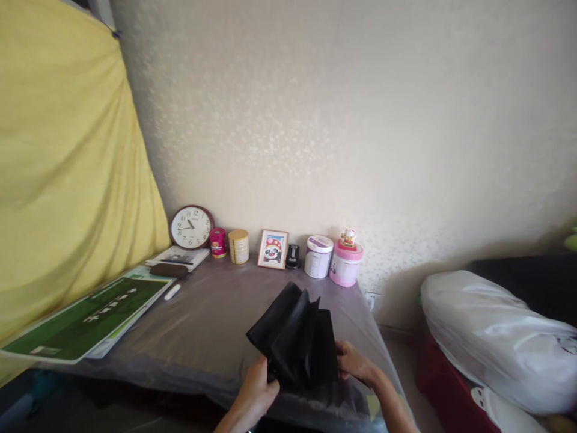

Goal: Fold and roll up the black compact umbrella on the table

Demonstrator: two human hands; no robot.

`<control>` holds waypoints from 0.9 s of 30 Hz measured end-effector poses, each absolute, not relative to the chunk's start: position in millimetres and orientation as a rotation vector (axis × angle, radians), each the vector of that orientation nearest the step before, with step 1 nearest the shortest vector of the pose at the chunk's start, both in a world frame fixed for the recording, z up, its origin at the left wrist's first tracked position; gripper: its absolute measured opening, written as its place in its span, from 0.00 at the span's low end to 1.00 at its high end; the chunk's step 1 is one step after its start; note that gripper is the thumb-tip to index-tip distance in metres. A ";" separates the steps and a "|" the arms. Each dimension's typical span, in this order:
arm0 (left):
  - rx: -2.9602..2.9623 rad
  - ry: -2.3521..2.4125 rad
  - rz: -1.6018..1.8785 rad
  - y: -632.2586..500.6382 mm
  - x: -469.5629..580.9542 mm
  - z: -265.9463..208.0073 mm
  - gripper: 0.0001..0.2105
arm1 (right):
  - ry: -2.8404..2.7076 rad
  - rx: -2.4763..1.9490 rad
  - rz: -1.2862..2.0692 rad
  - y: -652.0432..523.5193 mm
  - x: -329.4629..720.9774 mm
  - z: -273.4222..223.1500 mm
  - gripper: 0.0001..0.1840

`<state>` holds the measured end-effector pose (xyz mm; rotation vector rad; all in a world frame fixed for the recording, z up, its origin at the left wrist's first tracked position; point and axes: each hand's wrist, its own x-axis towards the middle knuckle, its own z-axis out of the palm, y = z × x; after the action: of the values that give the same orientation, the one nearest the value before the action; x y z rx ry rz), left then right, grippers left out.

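Note:
A black folding umbrella [300,337], its fabric panels hanging loose and fanned out, is held above the near part of the table. My left hand [259,385] is closed around its lower left end, where a small dark bit pokes out by the thumb. At the right edge of the fabric, my right hand [354,361] pinches a panel between thumb and fingers. The panels hide the umbrella's shaft and some of my fingertips.
Along the wall on the table [202,319] stand a clock [192,227], a red tin [218,243], a yellow canister [238,246], a panda picture frame [273,249], and white [318,257] and pink [345,267] tubs. Green posters [103,313] lie left; a white bag [496,337] bulges right.

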<state>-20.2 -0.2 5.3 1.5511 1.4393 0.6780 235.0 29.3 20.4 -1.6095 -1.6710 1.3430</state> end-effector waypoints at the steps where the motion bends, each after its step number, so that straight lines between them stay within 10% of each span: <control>1: 1.685 1.492 0.655 -0.6 -18.8 4.9 0.29 | -1.673 -1.653 1.354 25.3 240.4 18.7 0.05; 12: 2.146 1.662 0.268 -8.9 -15.8 9.4 0.37 | -1.649 -1.840 0.303 5.1 275.8 36.9 0.12; 27: 2.106 1.615 0.353 -19.2 -7.0 3.0 0.41 | -1.992 -1.518 0.018 45.6 181.1 75.7 0.14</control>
<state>-7.0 -19.2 3.0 2.1061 1.6152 0.3529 181.1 45.6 75.7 -1.5185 -1.9924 0.0182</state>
